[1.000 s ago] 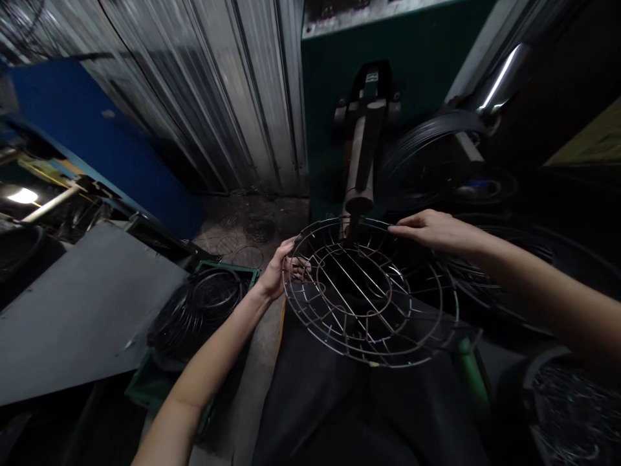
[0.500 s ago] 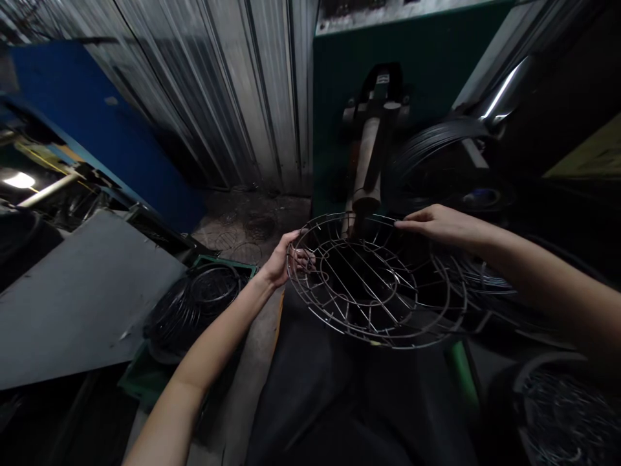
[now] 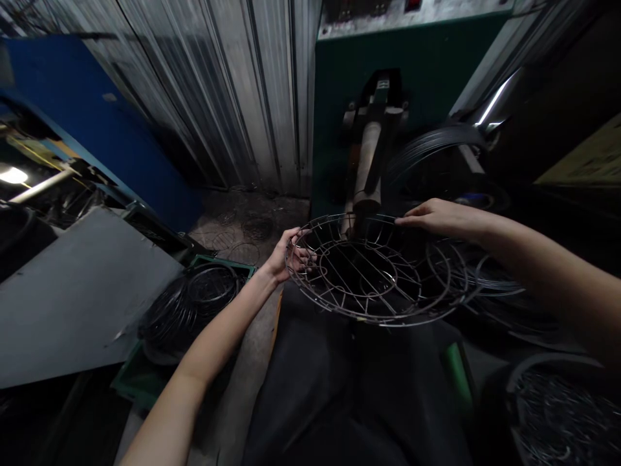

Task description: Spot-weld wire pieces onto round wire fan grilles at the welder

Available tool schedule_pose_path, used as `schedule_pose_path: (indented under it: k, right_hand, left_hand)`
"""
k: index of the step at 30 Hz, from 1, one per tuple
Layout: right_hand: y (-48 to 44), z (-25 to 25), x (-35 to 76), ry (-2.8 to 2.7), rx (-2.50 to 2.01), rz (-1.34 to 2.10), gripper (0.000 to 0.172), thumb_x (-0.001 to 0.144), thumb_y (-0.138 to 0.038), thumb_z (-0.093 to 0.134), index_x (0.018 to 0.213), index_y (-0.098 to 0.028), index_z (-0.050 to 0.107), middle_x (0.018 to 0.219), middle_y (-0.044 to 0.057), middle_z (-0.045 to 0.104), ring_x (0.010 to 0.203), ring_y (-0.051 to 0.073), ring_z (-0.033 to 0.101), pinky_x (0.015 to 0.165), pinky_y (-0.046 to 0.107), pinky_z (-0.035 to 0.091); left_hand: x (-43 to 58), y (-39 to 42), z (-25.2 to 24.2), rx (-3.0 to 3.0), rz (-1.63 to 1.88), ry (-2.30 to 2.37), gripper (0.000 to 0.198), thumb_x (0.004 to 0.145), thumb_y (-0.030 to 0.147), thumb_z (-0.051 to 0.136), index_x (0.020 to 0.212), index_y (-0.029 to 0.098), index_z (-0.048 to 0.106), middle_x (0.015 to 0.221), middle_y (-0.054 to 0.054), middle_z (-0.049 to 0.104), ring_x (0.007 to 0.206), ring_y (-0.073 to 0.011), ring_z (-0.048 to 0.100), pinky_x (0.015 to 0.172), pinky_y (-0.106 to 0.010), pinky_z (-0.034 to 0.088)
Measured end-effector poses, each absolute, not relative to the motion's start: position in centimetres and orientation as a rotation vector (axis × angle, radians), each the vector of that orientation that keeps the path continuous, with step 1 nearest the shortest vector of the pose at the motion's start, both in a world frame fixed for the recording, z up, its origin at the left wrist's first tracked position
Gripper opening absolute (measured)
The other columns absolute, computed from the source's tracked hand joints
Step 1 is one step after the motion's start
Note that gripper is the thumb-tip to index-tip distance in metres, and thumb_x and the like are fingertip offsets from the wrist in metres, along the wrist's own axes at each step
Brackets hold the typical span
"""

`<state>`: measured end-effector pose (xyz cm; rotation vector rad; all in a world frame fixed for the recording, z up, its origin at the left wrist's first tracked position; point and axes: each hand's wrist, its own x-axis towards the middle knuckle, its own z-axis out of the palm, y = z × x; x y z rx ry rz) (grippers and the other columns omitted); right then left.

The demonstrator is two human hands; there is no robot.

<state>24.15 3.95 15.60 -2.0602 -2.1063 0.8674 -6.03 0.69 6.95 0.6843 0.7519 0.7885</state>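
Note:
A round wire basket [image 3: 361, 294] of thin metal rings and spokes is held between my two hands. My left hand [image 3: 287, 257] is closed on its left rim, thumb on top and fingers curled below. With thumb and fingertips pinched at the far right of the rim is my right hand [image 3: 427, 217]. The basket's far edge lies at the lower tip of a machine's cylindrical electrode arm [image 3: 367, 168]; whether they touch I cannot tell.
The green machine housing [image 3: 412, 52] stands ahead. Left are a green crate [image 3: 130, 382] with black wire rings [image 3: 194, 298] and a grey panel [image 3: 92, 291]. A wire coil [image 3: 436, 142] lies right of the arm; a tub [image 3: 567, 414] of small metal pieces stands lower right.
The basket's near edge has risen, so it looks flatter. Both hands keep their hold on the rim and have hardly moved.

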Motion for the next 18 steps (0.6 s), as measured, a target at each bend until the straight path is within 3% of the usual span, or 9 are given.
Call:
schedule_pose_path:
  k: [8,14,18]
  right_hand:
    - [4.2,17.1,23.0,-1.978,-2.08,1.04,0.037,0.085,-0.033,0.055,0.101,-0.003,0.068,0.103,0.016,0.068,0.094,0.022,0.061,0.083,0.029,0.046]
    - [3.9,16.8,23.2,-2.019,-2.084,0.959,0.036,0.086,-0.032,0.055,0.102,-0.003,0.069,0.109,0.016,0.066,0.099,0.023,0.06,0.09,0.029,0.043]
    - [3.8,15.7,24.0,-2.133,-2.051,0.829,0.036,0.085,-0.037,0.055,0.094,-0.006,0.072,0.094,0.012,0.071,0.085,0.021,0.063,0.08,0.029,0.046]
  left_hand:
    - [-6.1,1.2,6.8,0.621,0.744,0.708,0.054,0.084,0.051,0.04,0.126,0.018,0.042,0.061,-0.005,0.065,0.055,-0.022,0.065,0.053,-0.031,0.05]
    - [-5.8,0.4,7.6,0.67,0.754,0.77,0.055,0.085,0.052,0.036,0.129,0.019,0.039,0.06,-0.005,0.064,0.055,-0.0211,0.064,0.051,-0.03,0.05]
    - [-5.7,0.2,8.3,0.712,0.762,0.825,0.05,0.086,0.05,0.034,0.127,0.02,0.04,0.061,-0.005,0.065,0.052,-0.0192,0.063,0.05,-0.028,0.05]
